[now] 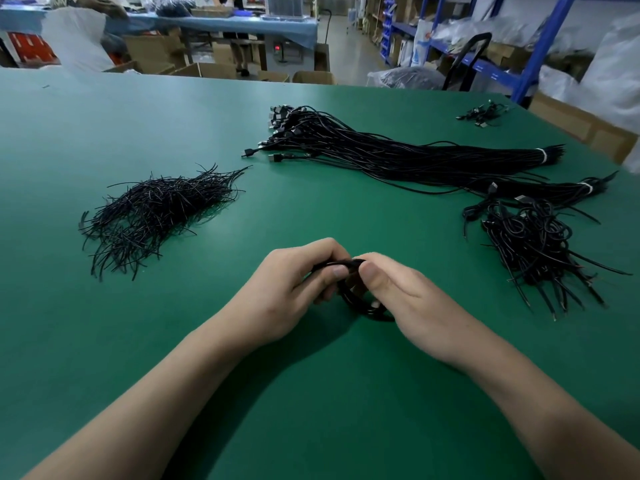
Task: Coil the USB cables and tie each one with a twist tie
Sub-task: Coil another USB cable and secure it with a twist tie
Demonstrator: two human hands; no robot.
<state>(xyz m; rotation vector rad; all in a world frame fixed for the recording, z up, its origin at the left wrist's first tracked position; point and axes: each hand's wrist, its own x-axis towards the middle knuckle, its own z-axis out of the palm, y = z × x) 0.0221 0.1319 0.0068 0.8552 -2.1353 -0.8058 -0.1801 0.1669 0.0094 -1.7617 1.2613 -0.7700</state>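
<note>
A coiled black USB cable (pixel 356 303) is held between both hands just above the green table (pixel 173 323). My left hand (pixel 294 292) curls round the coil's left side, thumb on top. My right hand (pixel 408 292) pinches the coil's top with thumb and fingers; its palm hides the coil's right part. I cannot make out a twist tie on the coil. A heap of black twist ties (pixel 156 213) lies to the left. A long bundle of straight USB cables (pixel 398 154) stretches across the far middle.
A pile of coiled, tied cables (pixel 540 247) lies at the right, with a second taped bundle (pixel 571 190) behind it. A few loose cables (pixel 485 112) sit at the far right corner. Cardboard boxes, blue shelving and another bench stand beyond the table.
</note>
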